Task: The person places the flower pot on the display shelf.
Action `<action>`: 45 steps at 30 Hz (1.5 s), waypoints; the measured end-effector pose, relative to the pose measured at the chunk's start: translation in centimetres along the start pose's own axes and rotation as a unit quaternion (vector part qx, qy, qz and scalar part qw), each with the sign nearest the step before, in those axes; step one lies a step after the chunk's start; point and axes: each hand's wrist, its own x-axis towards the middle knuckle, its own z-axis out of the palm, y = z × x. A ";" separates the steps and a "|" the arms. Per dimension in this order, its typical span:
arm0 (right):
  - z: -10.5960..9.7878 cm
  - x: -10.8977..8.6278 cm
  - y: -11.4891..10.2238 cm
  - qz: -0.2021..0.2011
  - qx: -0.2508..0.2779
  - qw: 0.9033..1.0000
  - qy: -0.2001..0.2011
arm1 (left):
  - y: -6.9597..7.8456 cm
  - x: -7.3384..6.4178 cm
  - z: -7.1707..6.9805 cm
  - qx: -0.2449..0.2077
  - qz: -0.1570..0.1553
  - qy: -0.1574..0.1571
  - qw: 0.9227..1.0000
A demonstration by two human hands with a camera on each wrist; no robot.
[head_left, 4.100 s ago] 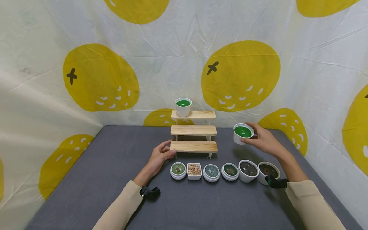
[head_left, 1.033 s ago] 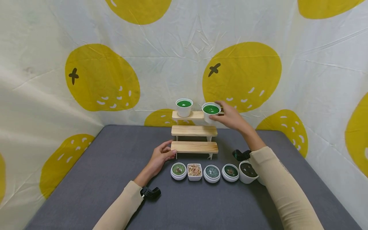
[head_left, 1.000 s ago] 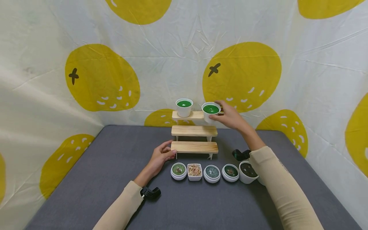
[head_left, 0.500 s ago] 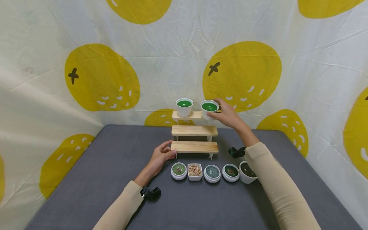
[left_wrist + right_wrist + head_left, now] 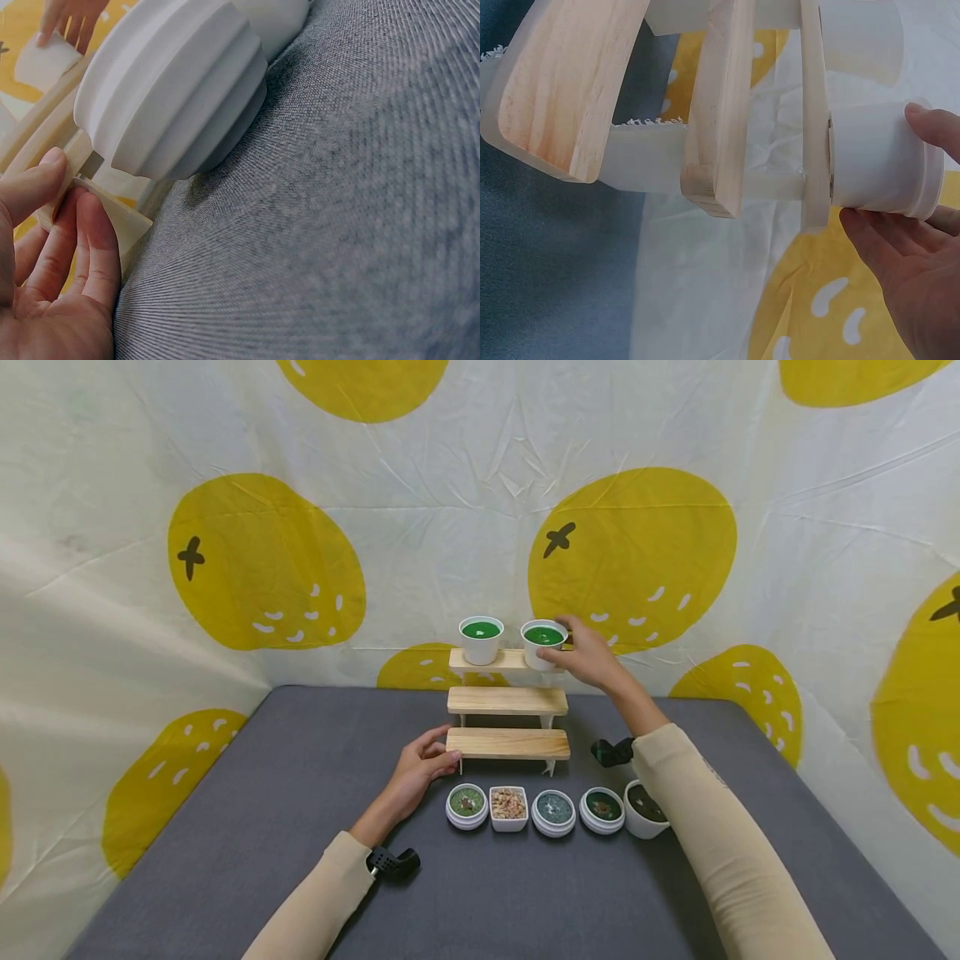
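Note:
A three-tier wooden display stand (image 5: 507, 743) is at the middle of the table in the head view. My left hand (image 5: 411, 774) pinches the left end of its lowest board, thumb above and fingers below, as the left wrist view also shows. At the right end of the top board, my right hand (image 5: 592, 656) grips a white cup (image 5: 542, 657) with a green surface inside. The cup's base is right at the board in the right wrist view (image 5: 877, 161). A matching white cup (image 5: 480, 649) stands upright on the board's left end.
In front of the stand runs a row on the grey table (image 5: 480, 893): a green-topped round pot (image 5: 467, 807), a square dish of chips (image 5: 508, 808), a bluish pot (image 5: 553, 812), a dark green pot (image 5: 602, 810) and a larger dark-filled cup (image 5: 645, 814), partly behind my right sleeve.
My right hand has carried the green-topped cup leftward from the right side to the top board, then slightly further left onto its right end. My left hand stays on the lowest board.

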 end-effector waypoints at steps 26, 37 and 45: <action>0.1 1.0 0.4 0.018 0.009 1.000 -0.009 | 0.0 0.1 0.2 0.005 0.003 0.008 1.000; -0.1 1.0 0.5 0.017 0.009 1.000 -0.010 | -0.1 0.2 0.1 0.005 0.002 0.003 1.000; 0.2 1.0 0.6 0.006 0.015 1.000 -0.014 | 0.0 0.0 0.0 0.005 -0.001 0.005 1.000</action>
